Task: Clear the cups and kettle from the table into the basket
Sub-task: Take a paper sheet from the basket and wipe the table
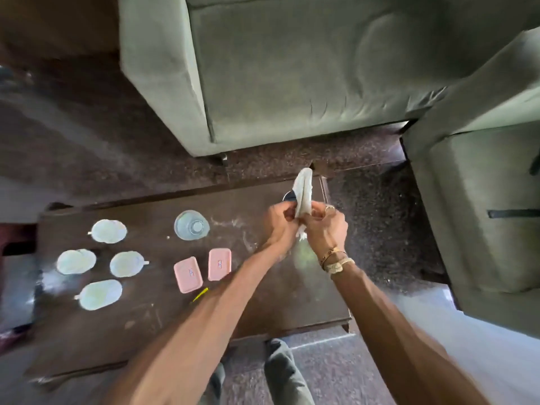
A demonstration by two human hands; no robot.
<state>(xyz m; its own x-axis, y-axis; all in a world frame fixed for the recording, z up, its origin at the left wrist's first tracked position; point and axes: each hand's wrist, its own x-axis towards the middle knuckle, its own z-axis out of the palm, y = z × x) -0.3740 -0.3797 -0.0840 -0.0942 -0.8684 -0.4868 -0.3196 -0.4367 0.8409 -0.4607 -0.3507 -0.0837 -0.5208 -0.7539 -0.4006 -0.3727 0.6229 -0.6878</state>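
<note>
Nothing has yet been cleared, by the look of it: four pale cups are set in a cluster at the left end of the dark table [263, 302], the nearest of them [100, 294] close to the front edge, another [127, 264] just right of the group. A clear glass vessel [191, 225], possibly the kettle though this cannot be confirmed, stands near the middle, and no basket is seen. The chief risk is judged to be delay and a knocked cup: both hands are taken up by a pale cloth [303, 192], so a cup could be fumbled if it were reached for before the cloth is put down, and the two pink lidded boxes [188, 274] lie between the hands and the cups, where they could be swept aside. Both arms are stretched forward over the right part of the table. The left hand [279, 225] and the right hand [325, 228] are brought together, fingers curled and pinched on the cloth's lower end, its upper end pointing away.
</note>
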